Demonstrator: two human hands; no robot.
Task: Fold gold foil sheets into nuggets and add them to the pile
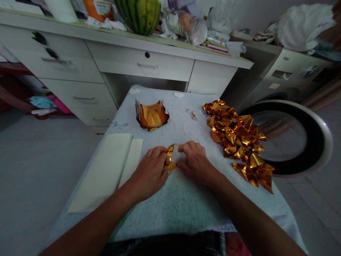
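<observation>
Between my hands, on the cloth-covered table, lies a small piece of gold foil paper with its white side partly up and its left edge folded over. The fingers of my left hand are pressed on its left edge. My right hand pinches its right side with curled fingers. Left of my hands lies a folded stack of pale paper. Beyond them stands a gold foil holder with raised sides. A heap of folded gold foil pieces spreads along the table's right side.
Small scraps lie near the table's middle. A white desk stands behind, bearing a watermelon, bags and books. At the right, a washing machine has its round door swung out beside the table.
</observation>
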